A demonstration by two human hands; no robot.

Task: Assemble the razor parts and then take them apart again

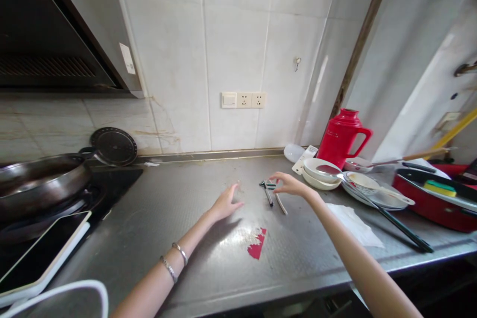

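Note:
My left hand (224, 202) is held over the steel countertop (179, 238), thumb and fingers apart, with nothing in it. Two bracelets circle that wrist. To its right, my right hand (291, 185) is bent at the wrist with its fingers curved and spread, beside a pair of small T-headed tools. One has a dark, slim handle (269, 196); the other has a pale handle (281, 204), and its head is partly behind my fingers. Whether my fingertips touch it I cannot tell. A torn red patch (256, 246) lies nearer the front.
At left, a steel pan (40, 184) sits on the black stove, near a white-edged tablet-like device (44, 253). On the right stand a red thermos (341, 139), stacked bowls (321, 180), a ladle handle (402, 228), a white tissue (356, 226) and a red pot (428, 206).

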